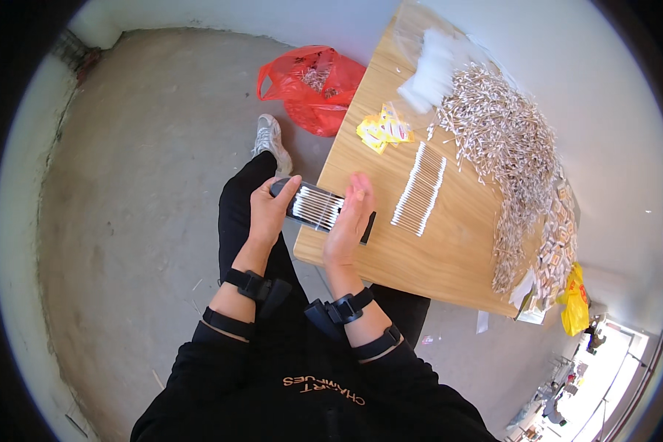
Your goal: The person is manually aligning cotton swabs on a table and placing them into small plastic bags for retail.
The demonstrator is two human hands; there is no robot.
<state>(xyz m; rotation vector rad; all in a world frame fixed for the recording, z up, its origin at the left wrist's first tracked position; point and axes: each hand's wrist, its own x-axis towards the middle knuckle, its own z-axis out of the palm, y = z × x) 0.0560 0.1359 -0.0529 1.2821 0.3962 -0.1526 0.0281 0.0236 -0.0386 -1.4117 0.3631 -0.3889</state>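
Note:
At the wooden table's near left edge, a flat, dark-edged case (pixel 295 214) has a row of cotton swabs (pixel 317 207) lying side by side on it. My left hand (pixel 271 209) grips the left end of this case, thumb on top. Over its right end lies my right hand (pixel 352 221), fingers stretched out together and slightly blurred, touching the case or just above it. The dark right end of the case shows beyond that hand. To the right, a neat slanted row of cotton swabs (pixel 419 189) rests on the table.
A big heap of loose cotton swabs (pixel 497 125) covers the right side of the table (pixel 346 269). Yellow packets (pixel 383 129) and clear plastic bags (pixel 431 70) lie farther back. Many small packs (pixel 558 236) pile at the right edge. A red bag (pixel 313 88) stands on the floor.

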